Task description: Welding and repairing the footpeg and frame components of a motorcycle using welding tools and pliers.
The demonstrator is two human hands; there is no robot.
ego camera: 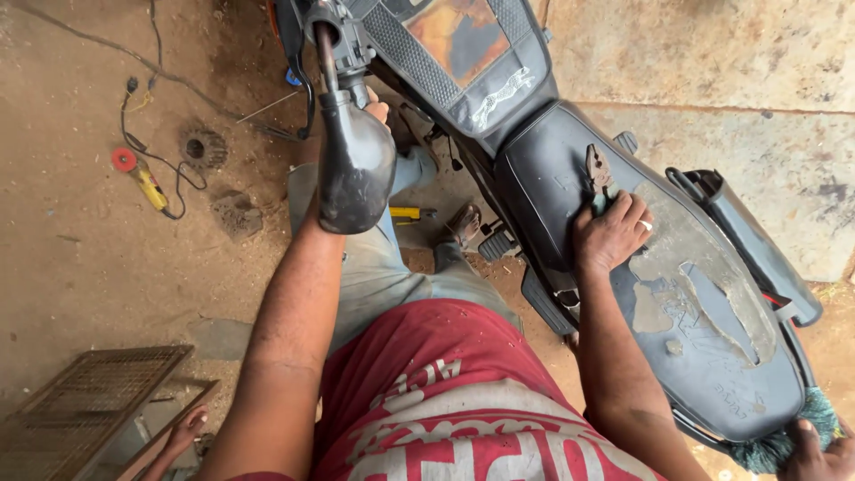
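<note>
My right hand [610,236] rests on the black motorcycle seat [704,356], closed around the handles of a pair of pliers [598,169] whose jaws point up the seat. My left arm reaches up to the handlebar [343,40]. My left hand [378,110] is almost wholly hidden behind the dark round mirror [356,169]; only a few fingers show beside the mirror stalk, so its grip is unclear. The seat's cover is worn and torn near the rear.
A tank bag [463,53] lies ahead of the seat. A yellow power tool with a red disc [142,178] and its cable lie on the dirt floor at left. A metal grate [80,410] sits bottom left. Other people's hands show bottom left [183,428] and bottom right [815,454].
</note>
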